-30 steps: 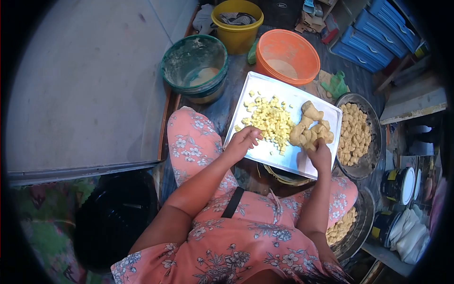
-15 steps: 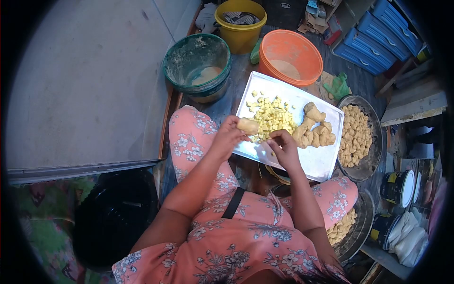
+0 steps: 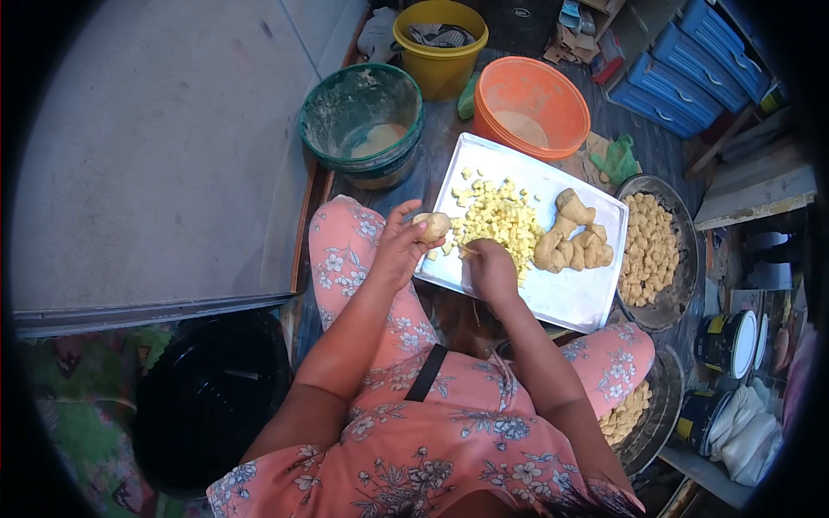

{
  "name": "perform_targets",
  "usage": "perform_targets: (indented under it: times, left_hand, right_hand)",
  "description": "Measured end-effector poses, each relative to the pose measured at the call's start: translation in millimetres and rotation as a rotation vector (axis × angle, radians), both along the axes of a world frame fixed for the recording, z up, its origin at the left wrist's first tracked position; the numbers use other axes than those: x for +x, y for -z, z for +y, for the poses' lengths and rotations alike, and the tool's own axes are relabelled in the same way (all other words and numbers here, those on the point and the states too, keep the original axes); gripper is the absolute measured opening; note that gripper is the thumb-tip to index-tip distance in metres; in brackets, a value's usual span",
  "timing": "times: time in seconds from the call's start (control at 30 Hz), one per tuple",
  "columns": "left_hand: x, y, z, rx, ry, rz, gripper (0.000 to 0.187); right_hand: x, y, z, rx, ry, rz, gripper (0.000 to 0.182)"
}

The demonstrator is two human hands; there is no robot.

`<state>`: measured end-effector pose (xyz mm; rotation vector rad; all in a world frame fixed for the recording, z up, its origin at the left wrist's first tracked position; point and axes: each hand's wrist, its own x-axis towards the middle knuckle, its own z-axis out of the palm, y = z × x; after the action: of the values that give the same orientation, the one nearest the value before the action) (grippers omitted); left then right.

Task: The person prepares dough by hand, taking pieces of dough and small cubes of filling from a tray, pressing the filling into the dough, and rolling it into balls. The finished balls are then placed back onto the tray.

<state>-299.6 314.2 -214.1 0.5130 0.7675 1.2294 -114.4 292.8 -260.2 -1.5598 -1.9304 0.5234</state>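
A pale tan piece of dough (image 3: 432,227) is held in my left hand (image 3: 401,246), just off the left edge of a metal tray (image 3: 553,298). My right hand (image 3: 494,272) is closed over the tray's near-left part; a thin yellowish bit shows at its fingertips, too small to name. Many small yellow cubes (image 3: 501,216) lie spread on the tray beyond my right hand. On the tray's right side rests a larger lump of tan dough (image 3: 574,237), irregular in shape. The tray sits across my lap, slightly turned.
Behind the tray stand a green bucket (image 3: 363,112), a yellow bucket (image 3: 440,65) and an orange bucket (image 3: 531,104). At right, a round dark pan (image 3: 686,276) holds many dough pieces; another pan (image 3: 661,414) is by my right knee. A black tub (image 3: 211,397) is at lower left.
My left hand has moved a little left with the dough piece, which is now turned differently. My right hand has moved left and its fingers have closed in.
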Motion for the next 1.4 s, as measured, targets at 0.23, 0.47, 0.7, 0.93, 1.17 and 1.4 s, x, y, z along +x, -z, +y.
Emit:
perform_targets:
  times: [0.23, 0.47, 0.7, 0.93, 1.17, 1.4]
  left_hand:
    - [13.1, 9.2, 0.7, -0.069, 0.171, -0.122, 0.031]
    - [25.3, 10.7, -9.1, -0.058, 0.175, -0.144, 0.035]
    - [28.6, 19.8, -17.0, -0.067, 0.234, 0.092, 0.042]
    - [37.3, 28.9, -4.0, 0.209, 0.161, 0.218, 0.059]
    - [24.6, 28.6, -0.7, 0.161, 0.190, 0.233, 0.053]
    - [31.8, 21.6, -1.4, 0.188, 0.248, 0.338, 0.053]
  right_hand:
    - [-6.6, -56.1, 4.1, 0.002, 0.070, 0.536, 0.019]
    - [-16.2, -51.5, 0.4, 0.123, -0.055, 0.218, 0.032]
    - [-12.7, -48.8, -0.5, 0.023, -0.316, 0.040, 0.032]
    - [9.7, -64.9, -4.7, 0.025, -0.093, 0.529, 0.036]
    - [176.5, -92.0, 4.9, 0.429, 0.751, -0.008, 0.025]
    - [170.9, -43.8, -8.4, -0.164, 0.102, 0.070, 0.055]
